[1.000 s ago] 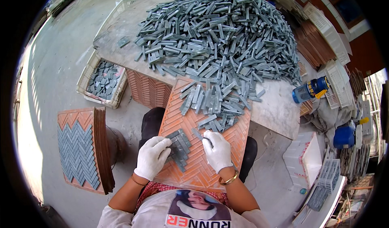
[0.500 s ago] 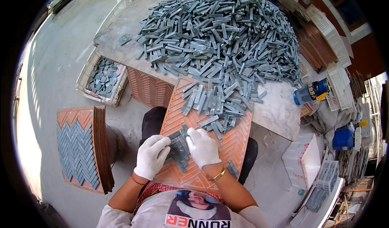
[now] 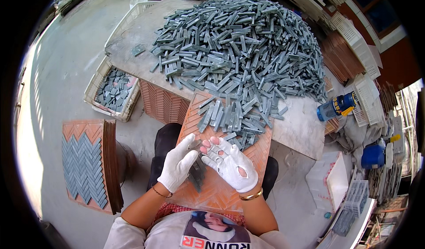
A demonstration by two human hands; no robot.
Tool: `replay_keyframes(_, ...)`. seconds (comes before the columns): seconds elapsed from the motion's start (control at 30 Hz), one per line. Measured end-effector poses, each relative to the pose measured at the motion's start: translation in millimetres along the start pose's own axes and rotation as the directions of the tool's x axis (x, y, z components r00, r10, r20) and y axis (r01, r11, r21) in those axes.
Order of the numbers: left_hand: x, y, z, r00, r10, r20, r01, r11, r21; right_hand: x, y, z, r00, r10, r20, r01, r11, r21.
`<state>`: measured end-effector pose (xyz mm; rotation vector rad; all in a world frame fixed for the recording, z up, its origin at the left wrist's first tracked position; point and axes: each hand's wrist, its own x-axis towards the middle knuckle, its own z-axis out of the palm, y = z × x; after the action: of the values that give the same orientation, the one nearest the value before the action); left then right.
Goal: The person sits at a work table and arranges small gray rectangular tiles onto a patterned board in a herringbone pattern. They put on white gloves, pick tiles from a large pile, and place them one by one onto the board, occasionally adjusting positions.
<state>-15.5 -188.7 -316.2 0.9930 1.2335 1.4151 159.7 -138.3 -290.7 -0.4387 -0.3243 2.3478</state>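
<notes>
On the orange, rectangular, grooved tray [image 3: 217, 198], loose grey stone strips [image 3: 226, 115], many pointing lengthwise away from us, lie just beyond our nearer white-gloved right hand [image 3: 233, 164], opened and empty-palmed, while our white-gloved left hand [image 3: 178, 164] is half-curled, its hold we cannot tell.

Red and black capital lettering [image 3: 215, 243] stands on the pale shirt [image 3: 170, 231].

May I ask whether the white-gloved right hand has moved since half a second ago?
Yes; the right hand has shifted rightward relative to the orange grooved board.
</notes>
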Motion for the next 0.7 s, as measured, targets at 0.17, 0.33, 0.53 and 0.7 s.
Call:
replay_keyframes(0.17, 20.6, 14.5, 19.2, 0.992, -0.106, 0.074, 0.085, 0.967, 0.239, 17.2, 19.9, 13.7, 0.948, -0.312, 0.068, 0.319, 0.939, -0.13)
replay_keyframes(0.33, 45.4, -12.9, 26.0, 0.992, 0.091, -0.083, -0.045, 0.892, 0.45, 43.6, 37.8, 4.5, 0.849, -0.513, 0.13, 0.515, 0.743, -0.428)
replay_keyframes(0.53, 83.7, -63.5, -4.5, 0.992, -0.057, -0.111, 0.031, 0.975, -0.222, 64.8, 41.5, 24.4, 0.815, -0.529, 0.235, 0.497, 0.433, -0.752)
replay_keyframes(0.7, 157.6, -116.4, -21.8, 0.863, 0.412, 0.294, -0.34, 0.043, 0.939, 127.8, 37.3, -4.9, 0.8, -0.552, 0.234, 0.49, 0.377, -0.786)
